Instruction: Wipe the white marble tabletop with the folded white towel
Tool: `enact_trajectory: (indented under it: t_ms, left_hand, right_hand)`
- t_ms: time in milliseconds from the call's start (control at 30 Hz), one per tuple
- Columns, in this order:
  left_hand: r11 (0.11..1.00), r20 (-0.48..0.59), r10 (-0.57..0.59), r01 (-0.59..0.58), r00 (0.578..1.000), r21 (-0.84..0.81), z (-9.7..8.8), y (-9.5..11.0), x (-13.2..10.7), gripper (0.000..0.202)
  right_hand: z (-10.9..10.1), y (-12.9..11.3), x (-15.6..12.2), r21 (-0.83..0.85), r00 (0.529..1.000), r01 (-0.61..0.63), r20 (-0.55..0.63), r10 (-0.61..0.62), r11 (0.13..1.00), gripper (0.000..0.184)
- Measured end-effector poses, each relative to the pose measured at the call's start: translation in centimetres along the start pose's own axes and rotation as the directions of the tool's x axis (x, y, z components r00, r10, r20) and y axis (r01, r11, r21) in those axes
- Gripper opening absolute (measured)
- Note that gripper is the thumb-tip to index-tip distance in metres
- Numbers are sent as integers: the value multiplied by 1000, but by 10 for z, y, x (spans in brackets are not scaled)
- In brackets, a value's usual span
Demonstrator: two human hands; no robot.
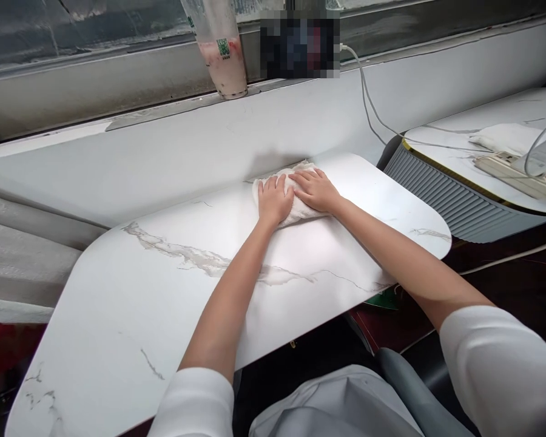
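A white cloth (296, 209) lies bunched on the far side of a white marble table (164, 291), close to the wall. My left hand (274, 199) presses down on the cloth's left part, fingers flat and together. My right hand (315, 189) lies flat on its right part, fingers stretched out toward the left. Both hands touch each other over the cloth, which is mostly hidden under them.
A plastic cup (222, 54) with a pink drink stands on the window ledge. A white cable (373, 115) runs down to a second marble-topped table (464, 130) at the right, bearing a power strip (519, 176) and a folded white cloth (505, 138).
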State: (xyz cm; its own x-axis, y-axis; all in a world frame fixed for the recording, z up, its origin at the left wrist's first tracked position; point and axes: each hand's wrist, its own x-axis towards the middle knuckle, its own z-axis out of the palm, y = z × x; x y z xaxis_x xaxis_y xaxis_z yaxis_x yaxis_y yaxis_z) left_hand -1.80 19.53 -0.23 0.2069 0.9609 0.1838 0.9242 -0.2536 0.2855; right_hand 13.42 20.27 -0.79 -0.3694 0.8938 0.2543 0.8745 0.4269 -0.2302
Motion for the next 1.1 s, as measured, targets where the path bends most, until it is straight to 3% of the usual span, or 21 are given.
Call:
enact_trajectory:
  t_ms: [433,633,767,900,1100]
  left_hand:
    - [992,41,124,-125,991,22,-1,64,-111,54]
    - [978,83,207,-207,975,-18,-1,89,-144,56]
    - [975,104,220,-218,970,-32,-1,94,-148,57]
    - [973,117,230,-226,966,-48,-1,93,-140,57]
    - [982,117,186,-182,976,-42,6,92,-89,56]
  right_hand:
    - [-29,-15,-139,-106,999,23,-38,-27,994,54]
    - [-45,-24,-191,-102,998,-20,-62,14,995,55]
    - [-50,-26,-199,-95,997,-39,-69,33,995,54]
    - [-51,-21,-188,-73,998,-38,-49,34,997,52]
    - [-46,13,-141,-29,998,-44,-48,42,999,52]
